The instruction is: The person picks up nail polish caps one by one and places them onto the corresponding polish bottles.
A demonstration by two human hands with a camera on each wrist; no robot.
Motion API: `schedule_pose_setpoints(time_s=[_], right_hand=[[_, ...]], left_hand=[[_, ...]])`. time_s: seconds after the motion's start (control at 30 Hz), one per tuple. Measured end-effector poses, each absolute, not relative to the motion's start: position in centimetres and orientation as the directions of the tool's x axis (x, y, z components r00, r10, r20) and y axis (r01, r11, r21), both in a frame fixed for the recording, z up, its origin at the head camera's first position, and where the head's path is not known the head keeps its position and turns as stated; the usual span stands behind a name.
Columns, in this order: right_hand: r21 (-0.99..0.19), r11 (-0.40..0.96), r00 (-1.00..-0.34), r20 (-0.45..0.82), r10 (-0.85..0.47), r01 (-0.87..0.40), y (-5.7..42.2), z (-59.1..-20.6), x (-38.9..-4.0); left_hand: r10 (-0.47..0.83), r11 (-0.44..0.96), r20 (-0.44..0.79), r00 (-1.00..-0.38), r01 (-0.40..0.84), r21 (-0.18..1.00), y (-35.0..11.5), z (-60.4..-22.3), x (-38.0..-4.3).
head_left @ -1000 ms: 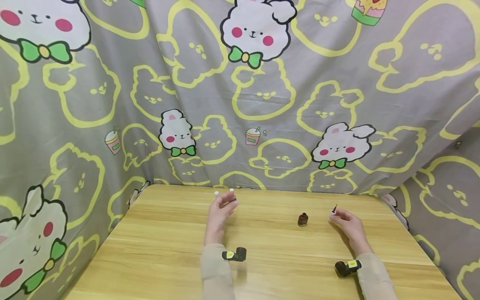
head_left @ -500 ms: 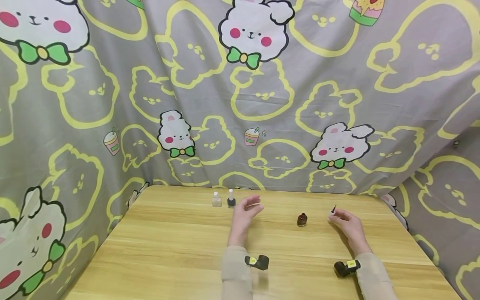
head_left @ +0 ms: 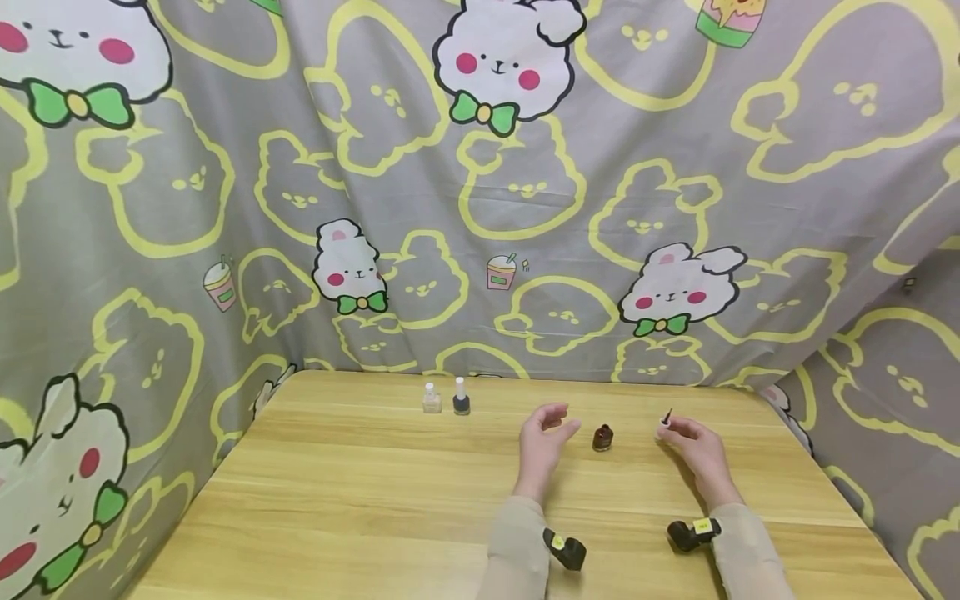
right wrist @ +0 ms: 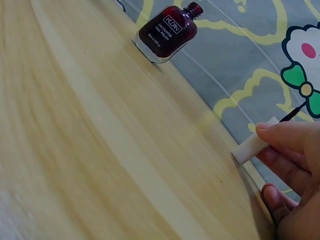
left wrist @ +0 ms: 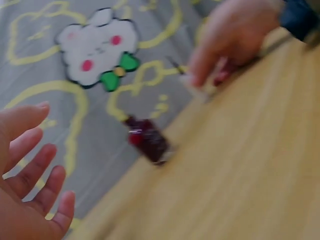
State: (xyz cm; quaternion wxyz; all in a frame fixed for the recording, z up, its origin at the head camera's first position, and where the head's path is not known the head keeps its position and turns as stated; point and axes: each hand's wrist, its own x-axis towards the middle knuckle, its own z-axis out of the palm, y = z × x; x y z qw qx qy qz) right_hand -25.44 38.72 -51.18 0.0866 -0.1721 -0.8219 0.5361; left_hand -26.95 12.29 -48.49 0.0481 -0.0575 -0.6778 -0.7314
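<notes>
A dark red nail polish bottle (head_left: 602,438) stands upright and uncapped on the table; its threaded neck and printed label show in the right wrist view. To its right, my right hand (head_left: 699,452) pinches the white nail polish cap (right wrist: 252,145) between thumb and fingers, its dark brush (right wrist: 293,112) pointing up and away. My left hand (head_left: 543,442) is just left of the bottle, fingers spread and relaxed with nothing in them. In the left wrist view a gap shows between those fingers (left wrist: 37,172) and the bottle.
Two capped bottles stand at the back of the wooden table (head_left: 337,492): a clear one (head_left: 431,400) and a dark one (head_left: 461,398), side by side. A grey patterned curtain (head_left: 420,192) hangs behind the table's far edge and along both sides.
My left hand has moved right, from the two capped bottles at the back to beside the dark red bottle. My right hand holds the cap and brush in the same place.
</notes>
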Motion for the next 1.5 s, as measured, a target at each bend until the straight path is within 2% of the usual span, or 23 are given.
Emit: schedule_pose_setpoints(time_s=[0.4, 0.77, 1.1, 1.5], right_hand=[[-0.923, 0.332, -0.931, -0.065, 0.359, 0.192, 38.6, -50.6, -25.2], [-0.944, 0.269, -0.936, -0.093, 0.34, 0.192, 38.7, -50.2, -25.3], [-0.952, 0.249, -0.94, -0.088, 0.329, 0.176, 38.6, -49.4, -24.9], [-0.945, 0.294, -0.947, -0.046, 0.319, 0.145, 38.4, -48.8, -24.9]], left_hand=[[0.044, -0.08, 0.095, -0.995, 0.091, 0.993, 14.5, -50.5, -26.8], [0.183, 0.009, 0.02, -0.983, 0.022, 1.0, 14.9, -51.1, -27.0], [0.051, 0.26, 0.025, -0.998, 0.038, 0.965, 16.5, -50.5, -26.8], [-0.002, 0.415, 0.044, -0.999, 0.039, 0.909, 17.5, -50.5, -27.2]])
